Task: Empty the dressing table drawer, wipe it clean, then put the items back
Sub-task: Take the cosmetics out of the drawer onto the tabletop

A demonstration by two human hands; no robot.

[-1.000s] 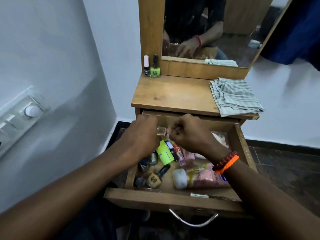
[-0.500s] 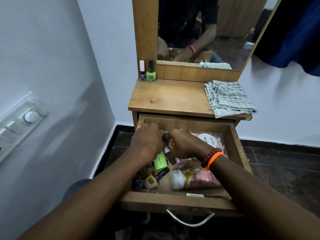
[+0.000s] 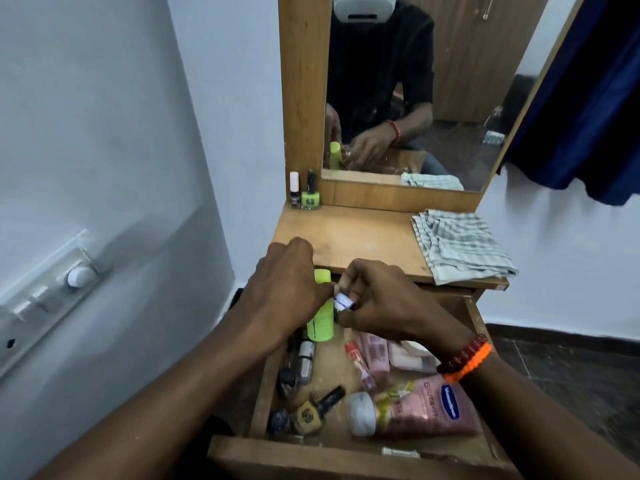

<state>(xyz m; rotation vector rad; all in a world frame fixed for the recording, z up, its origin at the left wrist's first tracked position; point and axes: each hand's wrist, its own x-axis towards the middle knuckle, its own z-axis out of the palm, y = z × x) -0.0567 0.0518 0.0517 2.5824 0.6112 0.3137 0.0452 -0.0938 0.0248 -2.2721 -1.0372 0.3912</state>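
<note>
The wooden drawer (image 3: 346,455) is pulled out under the dressing table top (image 3: 363,237). My left hand (image 3: 287,282) grips a lime-green tube (image 3: 320,323), lifted upright above the drawer's back left. My right hand (image 3: 384,299) pinches a small white-and-blue item (image 3: 343,302) beside it. Inside the drawer lie a pink lotion tube (image 3: 415,410), a gold-capped nail polish (image 3: 311,414), small dark bottles (image 3: 294,368), a slim red stick (image 3: 358,365) and pink packets (image 3: 375,351).
A folded striped cloth (image 3: 460,247) lies on the table top at the right. Two nail polish bottles (image 3: 304,195) stand at the back left against the mirror frame. A wall with a switch plate (image 3: 45,296) is close on the left. Blue curtain (image 3: 588,98) hangs right.
Both hands have risen from inside the drawer toward the table edge. The left hand now lifts the green tube upright; the right hand holds a small white item. The camera tilted up.
</note>
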